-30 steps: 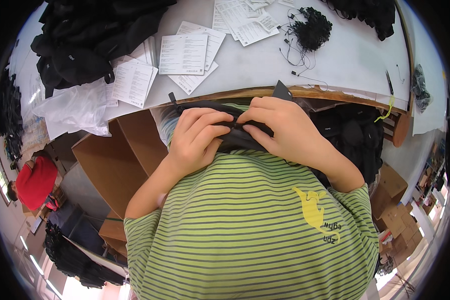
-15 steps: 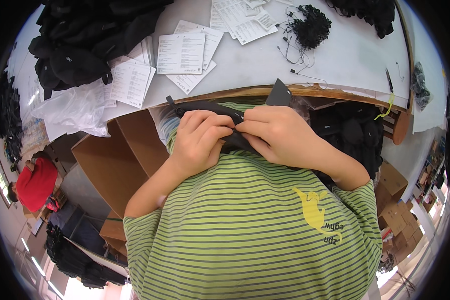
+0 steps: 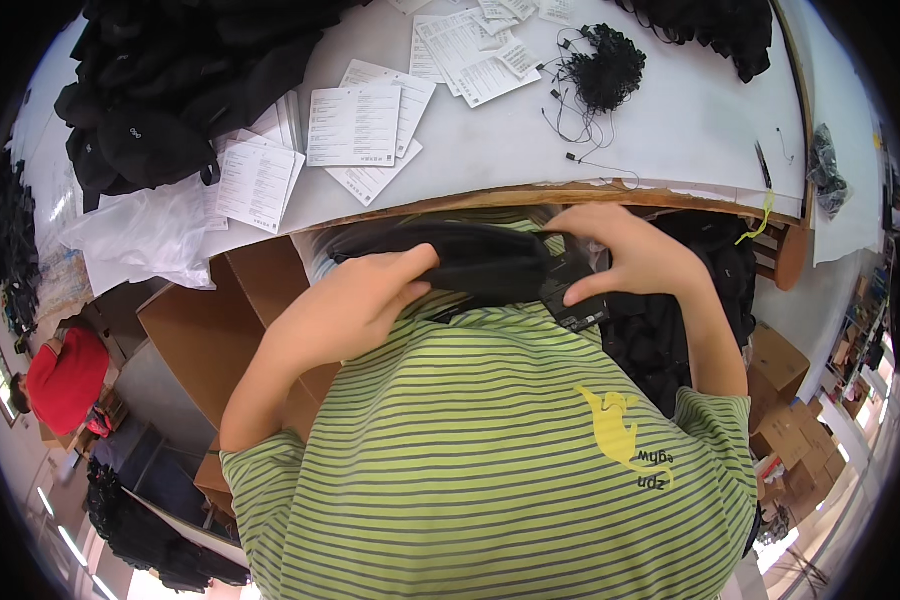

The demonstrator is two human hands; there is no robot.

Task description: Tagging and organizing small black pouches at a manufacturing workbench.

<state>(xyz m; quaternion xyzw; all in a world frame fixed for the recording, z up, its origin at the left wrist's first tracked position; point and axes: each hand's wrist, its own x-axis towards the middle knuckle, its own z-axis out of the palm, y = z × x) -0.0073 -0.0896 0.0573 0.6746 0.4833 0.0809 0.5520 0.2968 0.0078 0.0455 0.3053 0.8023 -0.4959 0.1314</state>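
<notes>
A long black fabric pouch (image 3: 490, 262) lies crosswise in front of my striped shirt, just below the table edge. My left hand (image 3: 375, 295) is closed on its left part, thumb on top and the other fingers partly hidden. At the opposite end, my right hand (image 3: 635, 250) curves around the pouch, its fingers at the upper edge and its thumb lower down. A dark card tag (image 3: 573, 300) with small print hangs at that end, beside the right thumb.
On the white table (image 3: 470, 150) are printed white cards (image 3: 355, 125), a tangle of black tag strings (image 3: 605, 70), a heap of black bags (image 3: 160, 140) and clear plastic (image 3: 145, 225). A cardboard box (image 3: 205, 335) stands below left; more black bags (image 3: 685, 290) are below right. Someone in red (image 3: 68, 375) is far left.
My hands have moved apart from the pouch's middle, the right one out to its right end. The pouch now shows broader, and the tag has swung from above the right hand to below it.
</notes>
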